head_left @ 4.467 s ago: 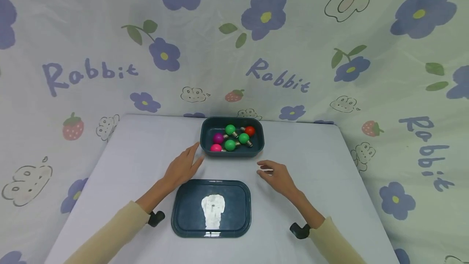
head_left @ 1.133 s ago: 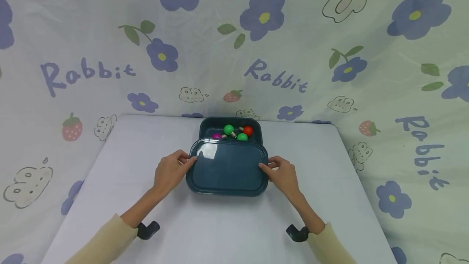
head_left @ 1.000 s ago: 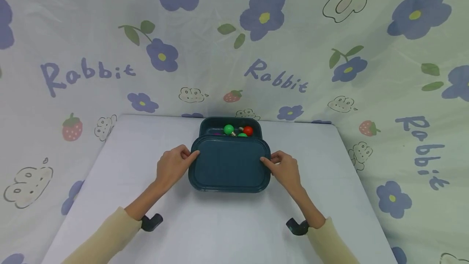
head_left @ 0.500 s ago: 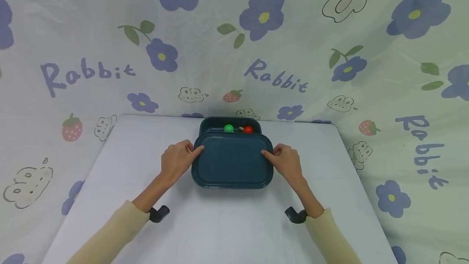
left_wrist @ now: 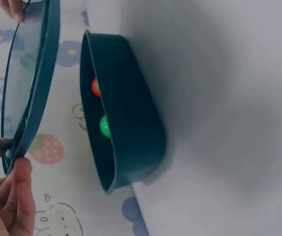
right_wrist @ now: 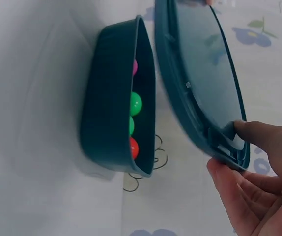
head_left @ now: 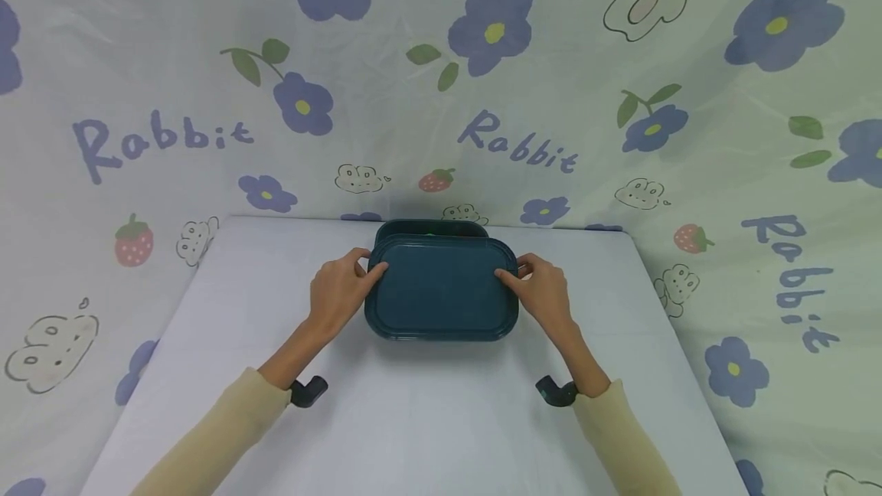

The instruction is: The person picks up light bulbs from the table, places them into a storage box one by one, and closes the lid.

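**Lid held over the box of bulbs**

You held the dark teal lid (head_left: 441, 290) by its short ends: your left hand (head_left: 338, 293) pinched the left edge between thumb and fingers, and your right hand (head_left: 544, 297) pinched the right edge the same way. The lid hung above the teal box (right_wrist: 114, 105), apart from its rim, covering all but the far edge in the head view. Inside the box lay coloured bulbs: a green bulb (right_wrist: 135, 103), a red bulb (right_wrist: 133, 147) and a pink bulb (right_wrist: 134, 66). The box stood near the far edge of the white table (head_left: 427, 419), with bare tabletop on both sides and in front of it.
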Motion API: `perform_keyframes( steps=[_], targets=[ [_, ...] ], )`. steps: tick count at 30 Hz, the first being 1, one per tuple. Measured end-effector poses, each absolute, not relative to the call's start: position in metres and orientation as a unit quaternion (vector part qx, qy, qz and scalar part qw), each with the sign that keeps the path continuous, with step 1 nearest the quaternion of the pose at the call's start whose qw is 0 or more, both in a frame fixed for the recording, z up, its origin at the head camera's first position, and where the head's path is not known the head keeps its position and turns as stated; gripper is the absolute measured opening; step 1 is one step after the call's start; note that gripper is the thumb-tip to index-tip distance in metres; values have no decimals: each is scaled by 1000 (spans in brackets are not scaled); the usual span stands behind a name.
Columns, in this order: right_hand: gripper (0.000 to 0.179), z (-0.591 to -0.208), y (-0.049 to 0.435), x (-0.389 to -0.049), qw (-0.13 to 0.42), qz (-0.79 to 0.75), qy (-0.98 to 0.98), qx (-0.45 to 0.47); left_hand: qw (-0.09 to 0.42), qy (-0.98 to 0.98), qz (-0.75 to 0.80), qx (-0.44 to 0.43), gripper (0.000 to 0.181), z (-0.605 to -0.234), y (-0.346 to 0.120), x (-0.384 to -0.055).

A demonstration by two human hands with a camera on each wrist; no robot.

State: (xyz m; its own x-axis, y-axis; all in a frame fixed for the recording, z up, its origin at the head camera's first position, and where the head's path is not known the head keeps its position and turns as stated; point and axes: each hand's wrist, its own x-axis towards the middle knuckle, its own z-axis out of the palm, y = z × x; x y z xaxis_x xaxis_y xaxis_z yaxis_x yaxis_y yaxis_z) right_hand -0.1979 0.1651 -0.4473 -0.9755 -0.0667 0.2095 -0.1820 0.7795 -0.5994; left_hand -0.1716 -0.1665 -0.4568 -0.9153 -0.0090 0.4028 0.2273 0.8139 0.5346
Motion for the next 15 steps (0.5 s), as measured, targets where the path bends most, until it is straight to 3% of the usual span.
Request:
perform_keyframes(
  steps=[7, 15],
  targets=[
    [43, -440, 164, -202, 132, 304, -941, 63, 237, -919, -309, -64, 37, -447, -161, -181],
    [42, -432, 162, -202, 145, 281, -947, 53, 254, -915, -310, -53, 34, -437, -157, -182]
  ],
)
